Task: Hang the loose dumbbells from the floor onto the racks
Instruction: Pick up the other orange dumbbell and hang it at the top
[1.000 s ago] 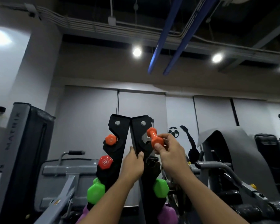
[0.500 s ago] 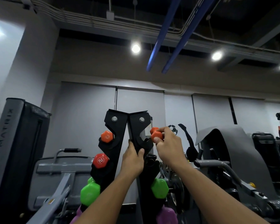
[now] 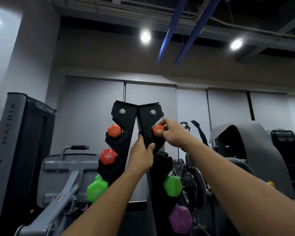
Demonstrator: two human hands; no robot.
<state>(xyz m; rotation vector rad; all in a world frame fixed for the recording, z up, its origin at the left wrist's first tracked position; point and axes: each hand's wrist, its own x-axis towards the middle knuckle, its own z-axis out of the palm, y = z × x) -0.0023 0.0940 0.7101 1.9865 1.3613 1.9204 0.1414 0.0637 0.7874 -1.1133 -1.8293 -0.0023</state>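
A black A-shaped dumbbell rack (image 3: 123, 126) stands in front of me. My right hand (image 3: 173, 133) pinches a small orange dumbbell (image 3: 157, 129) at the top notch of the rack's right side. My left hand (image 3: 141, 156) grips the rack's right upright just below. On the left side hang an orange dumbbell (image 3: 114, 131), a red one (image 3: 108, 157) and a green one (image 3: 97, 189). The right side carries a green dumbbell (image 3: 172, 186) and a purple one (image 3: 180, 220). The floor is out of view.
A grey Matrix weight machine (image 3: 15, 150) stands at the left, with its frame (image 3: 63, 193) reaching toward the rack's base. A grey padded machine (image 3: 245, 143) and weight plates (image 3: 194, 183) crowd the right. A wall is behind.
My right hand has brought the orange dumbbell down and leftward into the rack's top right notch. My left hand has stayed on the upright. The camera has tilted slightly.
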